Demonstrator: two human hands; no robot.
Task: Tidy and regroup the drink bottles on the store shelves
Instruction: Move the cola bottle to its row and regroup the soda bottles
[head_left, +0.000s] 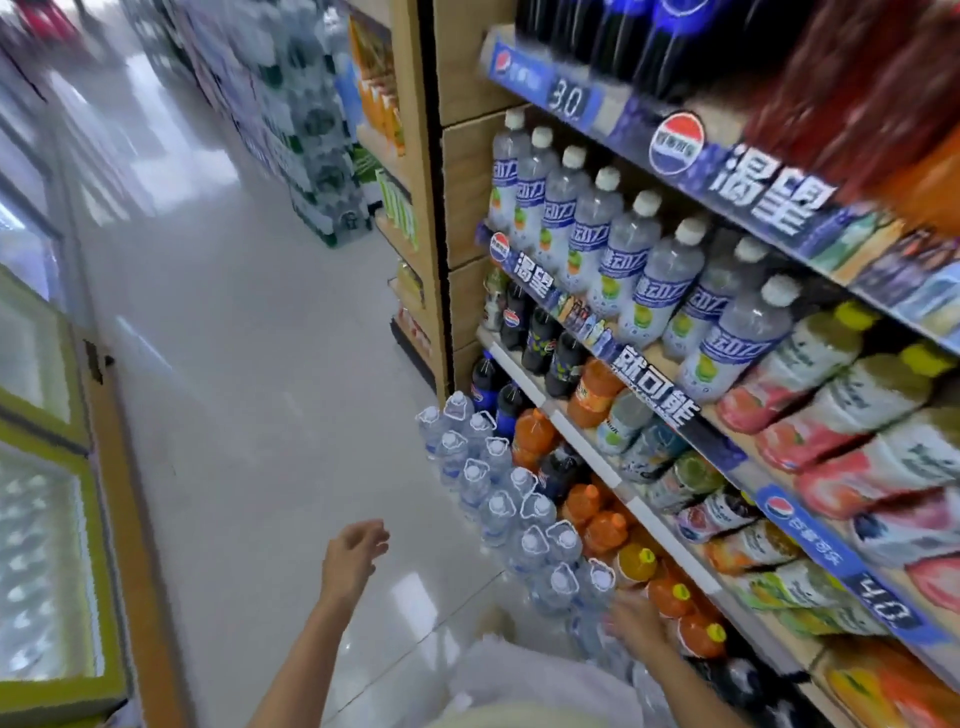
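My right hand (636, 621) reaches low to the bottom shelf, its fingers against large orange soda bottles (670, 592) with yellow caps; I cannot tell whether it grips one. Out over the aisle floor my left hand (350, 558) hangs free, fingers spread and empty. Packs of clear water bottles (498, 483) stand on the floor in front of that shelf. Dark cola bottles (540, 338) and more orange bottles (592, 392) fill the shelf above. White-capped clear drink bottles (618, 244) line a higher shelf, with pink-labelled juice bottles (831, 431) to their right.
A chest freezer (47, 519) with a green frame stands along the left side of the aisle. Stacked water packs (317, 156) rise at the far end. The shelf's wooden end panel (441, 208) juts into the aisle. Glossy floor (249, 364) runs between freezer and shelves.
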